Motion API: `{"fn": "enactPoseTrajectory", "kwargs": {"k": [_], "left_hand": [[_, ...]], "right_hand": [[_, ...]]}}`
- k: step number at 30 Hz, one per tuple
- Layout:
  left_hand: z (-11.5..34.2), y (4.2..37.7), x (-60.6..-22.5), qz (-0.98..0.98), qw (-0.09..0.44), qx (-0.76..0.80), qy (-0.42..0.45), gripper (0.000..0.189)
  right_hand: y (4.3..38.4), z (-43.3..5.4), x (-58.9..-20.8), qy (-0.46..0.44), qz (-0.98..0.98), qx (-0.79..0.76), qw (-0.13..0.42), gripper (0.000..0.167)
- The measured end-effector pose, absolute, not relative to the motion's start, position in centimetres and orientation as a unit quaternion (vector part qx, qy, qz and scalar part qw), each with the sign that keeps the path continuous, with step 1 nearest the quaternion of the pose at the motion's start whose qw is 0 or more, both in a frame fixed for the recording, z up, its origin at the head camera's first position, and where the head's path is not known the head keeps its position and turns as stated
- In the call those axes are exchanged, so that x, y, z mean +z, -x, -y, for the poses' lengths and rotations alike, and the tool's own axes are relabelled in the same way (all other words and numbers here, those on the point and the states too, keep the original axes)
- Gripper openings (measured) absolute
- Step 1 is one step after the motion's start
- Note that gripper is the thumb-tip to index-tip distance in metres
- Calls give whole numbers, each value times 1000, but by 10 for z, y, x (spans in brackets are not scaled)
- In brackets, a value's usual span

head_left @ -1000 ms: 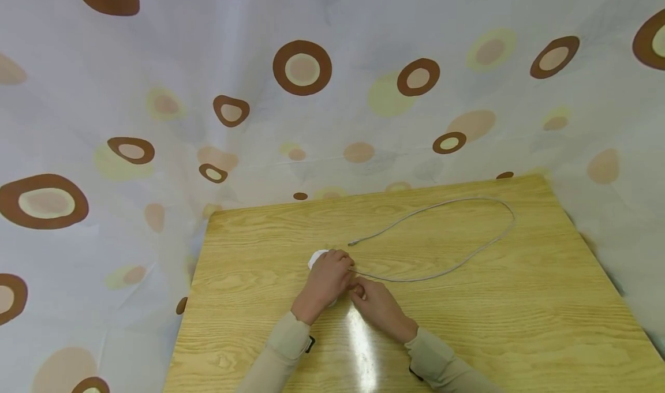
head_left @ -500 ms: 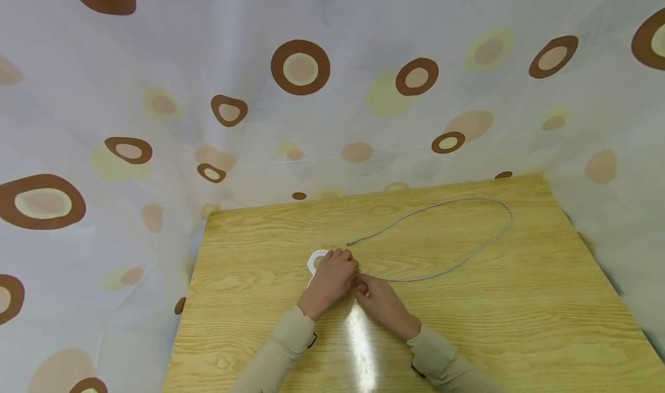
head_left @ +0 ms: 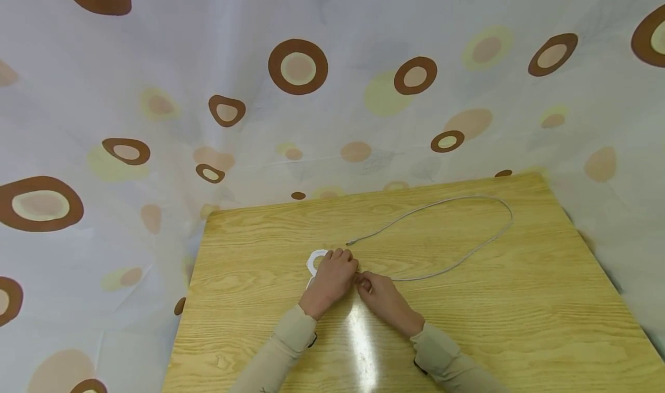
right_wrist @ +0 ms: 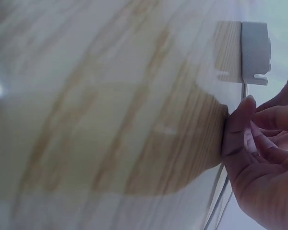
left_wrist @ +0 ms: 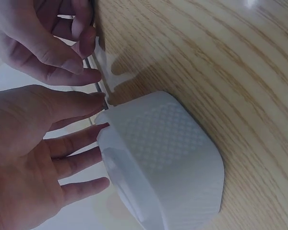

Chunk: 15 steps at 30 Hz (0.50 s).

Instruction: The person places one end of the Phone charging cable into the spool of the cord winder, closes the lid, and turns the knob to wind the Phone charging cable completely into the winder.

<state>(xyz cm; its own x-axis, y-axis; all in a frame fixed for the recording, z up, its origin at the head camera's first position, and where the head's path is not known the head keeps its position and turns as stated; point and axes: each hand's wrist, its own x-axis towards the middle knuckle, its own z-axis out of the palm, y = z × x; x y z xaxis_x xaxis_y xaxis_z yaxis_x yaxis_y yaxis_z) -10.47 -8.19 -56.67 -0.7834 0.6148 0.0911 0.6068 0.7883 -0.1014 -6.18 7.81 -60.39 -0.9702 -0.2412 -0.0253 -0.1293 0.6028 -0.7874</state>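
A white angular case (left_wrist: 163, 148) with a textured side stands on the wooden surface; in the head view its ring-shaped part (head_left: 312, 263) shows left of my left hand (head_left: 332, 279). A thin grey cable (head_left: 480, 196) leaves its notched corner. In the left wrist view, my left thumb tip lies at the cable by that notch, while the other fingertips reach the case's rim. Close to its right, my right hand (head_left: 385, 302) pinches the cable between thumb and fingers. Part of the cable is hidden behind the right fingers (right_wrist: 245, 112).
Beyond the hands the cable makes a wide loop to the right, its plug end (head_left: 350, 243) lying just behind the left hand. The wooden table (head_left: 249, 243) meets a white patterned sheet (head_left: 353, 116) at the back and sides.
My left hand has shifted slightly right, uncovering the case's ring-shaped part. My right hand has moved a little right along the cable, while the far loop stays almost as it was.
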Motion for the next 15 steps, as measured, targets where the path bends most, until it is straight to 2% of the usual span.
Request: {"fn": "enactPoseTrajectory", "kwargs": {"k": [15], "left_hand": [[80, 109, -570, 943, 55, 61, 322, 4]], "right_hand": [[64, -84, -604, 101, -867, -477, 106, 19]]}}
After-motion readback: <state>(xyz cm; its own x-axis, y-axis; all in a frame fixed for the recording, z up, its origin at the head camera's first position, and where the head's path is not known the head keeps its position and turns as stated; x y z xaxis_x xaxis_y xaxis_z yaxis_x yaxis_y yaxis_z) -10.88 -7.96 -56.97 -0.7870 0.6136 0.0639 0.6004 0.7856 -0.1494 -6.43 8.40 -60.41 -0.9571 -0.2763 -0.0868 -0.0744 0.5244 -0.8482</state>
